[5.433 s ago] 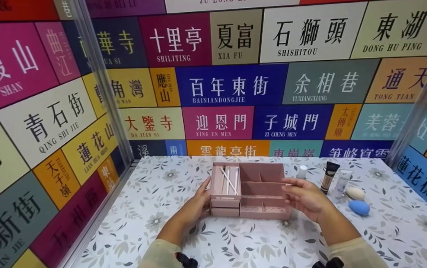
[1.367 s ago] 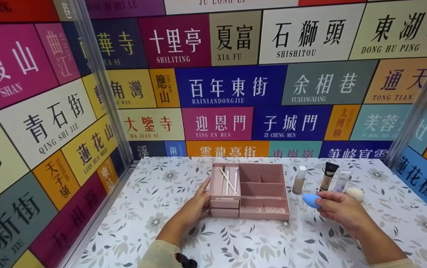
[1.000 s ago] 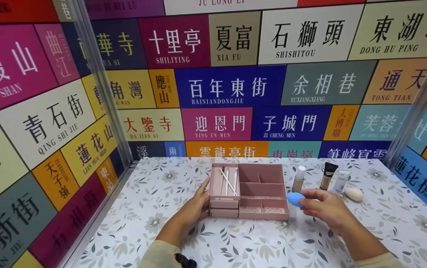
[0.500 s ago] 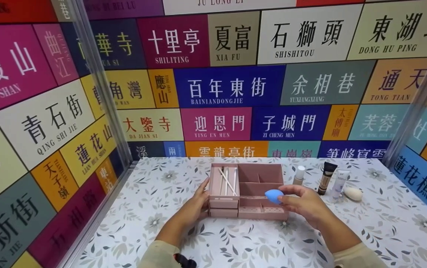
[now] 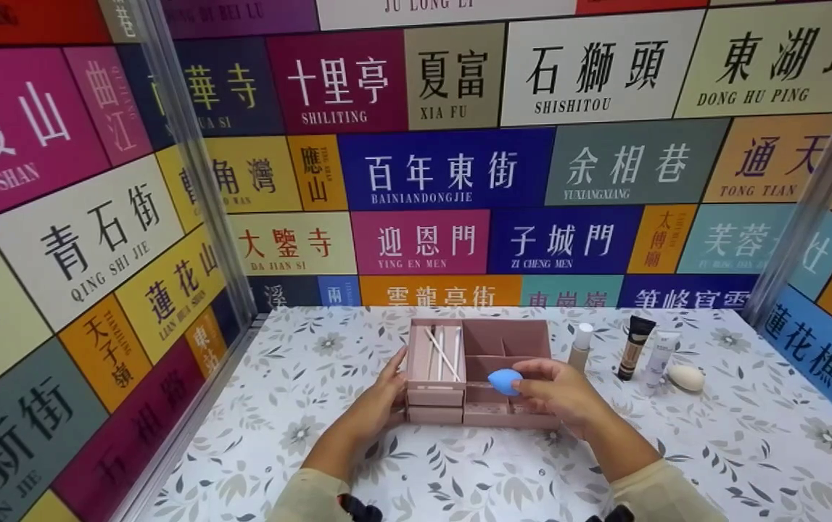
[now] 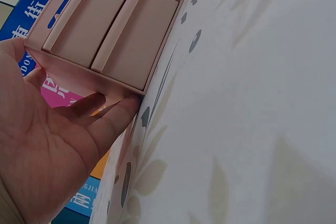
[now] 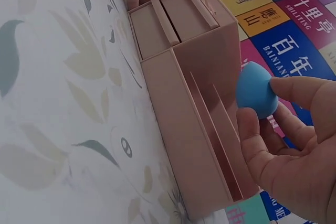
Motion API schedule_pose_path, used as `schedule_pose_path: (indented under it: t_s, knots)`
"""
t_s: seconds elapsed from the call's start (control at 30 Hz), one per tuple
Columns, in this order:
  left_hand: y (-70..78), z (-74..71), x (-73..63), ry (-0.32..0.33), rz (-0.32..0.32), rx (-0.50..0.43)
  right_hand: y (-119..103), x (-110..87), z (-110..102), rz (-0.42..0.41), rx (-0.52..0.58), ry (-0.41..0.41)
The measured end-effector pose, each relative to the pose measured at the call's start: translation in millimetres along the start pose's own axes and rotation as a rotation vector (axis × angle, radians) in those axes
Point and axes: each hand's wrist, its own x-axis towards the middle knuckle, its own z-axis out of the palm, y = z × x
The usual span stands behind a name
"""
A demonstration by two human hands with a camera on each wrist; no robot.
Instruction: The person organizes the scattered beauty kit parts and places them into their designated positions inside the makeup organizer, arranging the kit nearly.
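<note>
A blue makeup sponge (image 5: pixel 504 381) is pinched between the thumb and fingers of my right hand (image 5: pixel 561 395), over the front right compartments of a pink cosmetics organizer (image 5: pixel 436 398). In the right wrist view the teardrop sponge (image 7: pixel 256 90) shows above the open compartments, its tip pointing away from the hand. My left hand (image 5: pixel 381 399) rests against the organizer's left side; the left wrist view shows its fingers (image 6: pixel 113 121) touching the side wall next to the two drawers (image 6: pixel 139 35). Several thin white sticks (image 5: pixel 445 351) lie in the organizer's top left tray.
Right of the organizer stand a bottle with a white cap (image 5: pixel 579 348), a black-capped tube (image 5: pixel 633 349) and a pale tube (image 5: pixel 659 359). A cream makeup sponge (image 5: pixel 686 378) lies beside them. Sign-printed walls (image 5: pixel 452 170) enclose the floral tabletop (image 5: pixel 299 464).
My right hand left the organizer's right side, picked up the blue sponge from beside the cream one and carried it left over the compartments. The bottle shows more fully now. My left hand has stayed put.
</note>
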Motion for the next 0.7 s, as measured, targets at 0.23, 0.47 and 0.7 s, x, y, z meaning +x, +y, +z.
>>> schedule_pose_path:
  t_s: [0.23, 0.47, 0.7]
  knots:
    - [1.8, -0.3, -0.5, 0.014, -0.027, 0.026, 4, 9.6, 14, 0.019, -0.006, 0.003]
    - [0.6, -1.5, -0.3, 0.002, -0.024, 0.017, 9, 13.8, 22, 0.039, -0.097, 0.074]
    - [-0.5, -1.8, 1.2, 0.006, -0.025, 0.01, 18, 12.8, 27, 0.01, -0.209, 0.127]
